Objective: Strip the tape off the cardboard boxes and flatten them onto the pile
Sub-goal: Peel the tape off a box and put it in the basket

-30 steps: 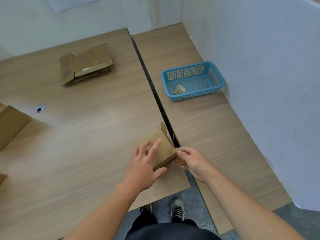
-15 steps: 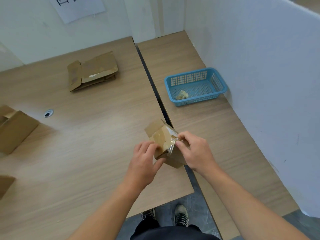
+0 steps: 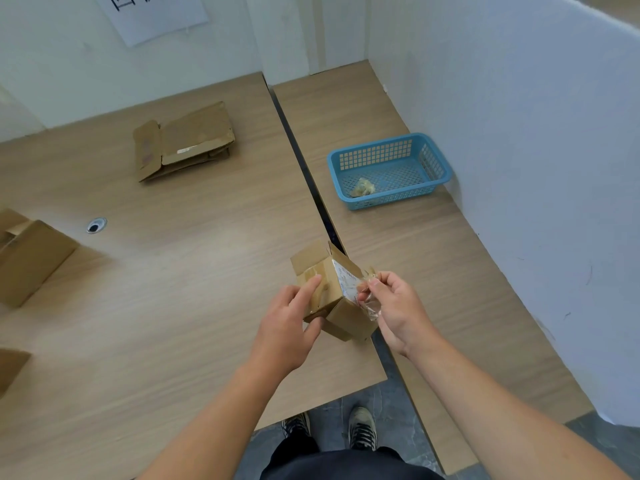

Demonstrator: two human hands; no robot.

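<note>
Clear tape (image 3: 370, 307) has peeled further off the small brown cardboard box (image 3: 349, 318); right hand (image 3: 398, 310) fingers pinch it, left hand (image 3: 284, 330) grips the box.

Pile (image 3: 183, 142) lies behind-left of the box (image 3: 349, 317); basket (image 3: 372, 147) right, tape wad (image 3: 362, 187) inside.

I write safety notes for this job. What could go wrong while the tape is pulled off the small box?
The tape the right hand pinches may tear and leave strips on the small box. The box is near the table edge, steadied only by the left hand; a hard pull might drag it off.
</note>
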